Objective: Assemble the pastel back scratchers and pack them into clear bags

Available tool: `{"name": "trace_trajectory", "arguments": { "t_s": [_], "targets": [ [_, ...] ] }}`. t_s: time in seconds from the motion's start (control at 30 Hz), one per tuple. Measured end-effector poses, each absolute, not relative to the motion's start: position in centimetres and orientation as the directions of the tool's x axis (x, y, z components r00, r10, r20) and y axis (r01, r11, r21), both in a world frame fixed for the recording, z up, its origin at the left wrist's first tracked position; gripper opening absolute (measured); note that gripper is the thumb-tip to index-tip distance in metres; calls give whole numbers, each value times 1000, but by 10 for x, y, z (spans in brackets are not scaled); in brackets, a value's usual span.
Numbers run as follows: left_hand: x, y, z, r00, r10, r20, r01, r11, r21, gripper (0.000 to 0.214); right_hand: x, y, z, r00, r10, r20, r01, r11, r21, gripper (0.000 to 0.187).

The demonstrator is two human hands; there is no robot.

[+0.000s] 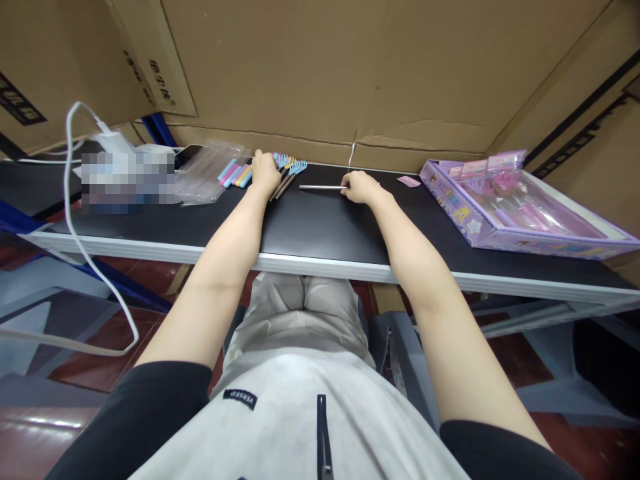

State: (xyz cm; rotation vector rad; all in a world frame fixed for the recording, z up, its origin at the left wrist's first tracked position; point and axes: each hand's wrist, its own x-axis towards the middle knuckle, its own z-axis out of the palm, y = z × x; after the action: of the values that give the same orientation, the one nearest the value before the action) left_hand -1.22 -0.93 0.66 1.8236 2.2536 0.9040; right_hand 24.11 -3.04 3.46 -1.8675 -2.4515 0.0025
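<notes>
My right hand (pixel 361 186) is closed around the right end of a thin metal rod (pixel 320 187), which lies level just over or on the black table. To the left, my left hand (pixel 265 173) is curled with its fingers down on a row of items; what its fingertips grip is hidden. Coloured handles (pixel 235 173) in pink, blue and yellow stick out left of that hand. On its right show blue and yellow claw-shaped heads (pixel 299 167) with metal rods (pixel 283 188), looking like back scratchers.
Clear plastic sleeves (pixel 203 177) lie left of the handles, beside a blurred-out item and a white cable (pixel 75 220). A small pink card (pixel 409 181) lies right of my right hand. Farther right stands a purple box (pixel 545 248) with packaged pink things. Cardboard (pixel 320 73) walls the back.
</notes>
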Motion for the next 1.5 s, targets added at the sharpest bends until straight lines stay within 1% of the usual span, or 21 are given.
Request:
{"name": "trace_trajectory", "arguments": {
  "t_s": [0.17, 0.3, 0.33, 0.43, 0.5, 0.6, 0.67, 0.73, 0.8, 0.93, 1.03, 1.13, 1.2, 1.27, 1.4, 1.5],
  "targets": [
    [-7, -7, 8, -192, 912, 362, 862, -20, 507, 42, 241, -30, 34, -219, 967, 127, 972, 228, -61, 37],
    [-1, -14, 11, -115, 932, 343, 853, -85, 516, 32, 244, -26, 32, -175, 965, 197, 976, 196, -92, 37],
    [0, -16, 11, -91, 939, 333, 853, -99, 513, 34, 244, -24, 32, -163, 963, 215, 978, 187, -97, 37],
    [2, -20, 12, -33, 955, 294, 859, -123, 497, 50, 245, -22, 32, -143, 959, 246, 979, 174, -108, 38],
    [2, -21, 12, -13, 962, 274, 862, -128, 490, 55, 245, -22, 32, -147, 957, 249, 978, 178, -110, 38],
    [1, -20, 12, -23, 961, 274, 845, -128, 519, 44, 245, -20, 31, -162, 956, 244, 975, 192, -109, 35],
    [1, -19, 12, -24, 960, 280, 816, -143, 560, 33, 245, -17, 29, -160, 955, 250, 973, 195, -121, 33],
    [0, -19, 12, -15, 960, 279, 780, -163, 604, 27, 246, -13, 26, -159, 951, 266, 968, 203, -146, 31],
    [-1, -20, 12, -9, 961, 276, 746, -177, 642, 28, 249, -7, 23, -174, 941, 289, 956, 232, -178, 28],
    [-2, -21, 13, -28, 959, 282, 700, -182, 690, 29, 259, 1, 20, -249, 913, 323, 907, 337, -254, 23],
    [-7, -11, 9, -41, 949, 314, 662, -210, 720, 20, 268, 6, 20, -286, 896, 340, 863, 395, -314, 22],
    [-15, 8, 2, -35, 914, 404, 583, -309, 751, 9, 274, 12, 19, -318, 876, 363, 823, 445, -352, 24],
    [-20, 20, -3, -19, 883, 469, 545, -384, 745, 10, 277, 17, 17, -338, 867, 366, 805, 468, -364, 27],
    [-23, 28, -7, 3, 858, 513, 545, -432, 718, 12, 280, 21, 16, -350, 861, 369, 796, 481, -368, 28],
    [-23, 31, -10, -15, 832, 555, 606, -434, 666, 9, 280, 23, 15, -380, 845, 377, 781, 511, -358, 27],
    [-24, 34, -12, -43, 819, 572, 619, -427, 659, 16, 274, 19, 14, -414, 839, 352, 771, 529, -355, 21]
  ]
}}
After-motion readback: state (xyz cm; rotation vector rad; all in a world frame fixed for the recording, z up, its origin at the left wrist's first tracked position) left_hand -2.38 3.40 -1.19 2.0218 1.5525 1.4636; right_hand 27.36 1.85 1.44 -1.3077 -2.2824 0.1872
